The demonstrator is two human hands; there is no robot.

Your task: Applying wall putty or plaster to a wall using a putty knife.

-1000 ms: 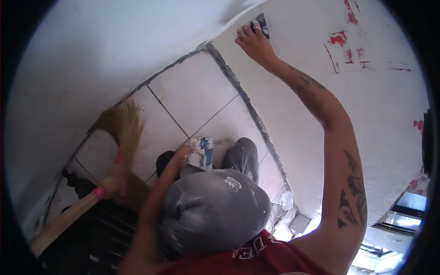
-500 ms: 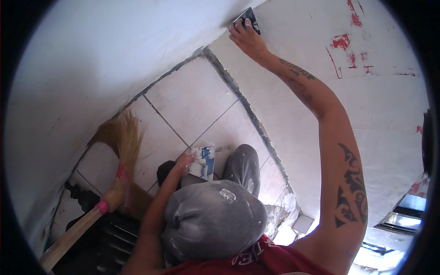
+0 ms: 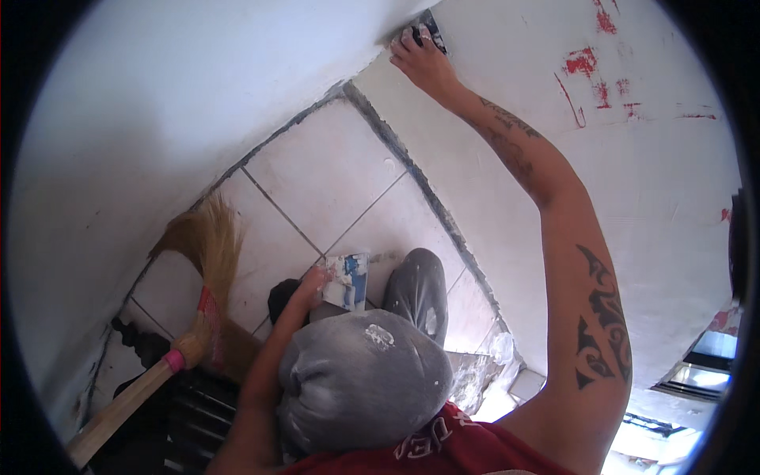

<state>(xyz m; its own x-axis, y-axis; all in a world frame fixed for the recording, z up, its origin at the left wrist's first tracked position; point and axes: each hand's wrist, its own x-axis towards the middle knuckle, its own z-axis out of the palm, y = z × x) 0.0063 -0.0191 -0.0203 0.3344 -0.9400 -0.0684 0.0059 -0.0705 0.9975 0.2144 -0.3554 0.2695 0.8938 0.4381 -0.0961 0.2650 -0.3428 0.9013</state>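
2-handed, our right hand (image 3: 422, 62) gripping a scraper (image 3: 436, 37) at the wall (image 3: 665, 190), left hand (image 3: 316, 286) a smeared board (image 3: 347, 275), we judge the wall mostly whitened, red patches (image 3: 580, 61) left.

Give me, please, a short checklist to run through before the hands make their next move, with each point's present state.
1. Right hand has a grip on the dark blade: ok, its fingers wrap over it.
2. Blade edge lies flush on the right-side wall: cannot tell, the fingers partly hide it.
3. Left hand has hold of the blue-and-white board: ok, it grasps the left side.
4. Pale compound is on the board: ok, smears show; how much is usable, cannot tell.
5. Broom is apart from the left hand: ok, it is off to the left.
6. Right-side wall is free of red marks: not ok, several show.
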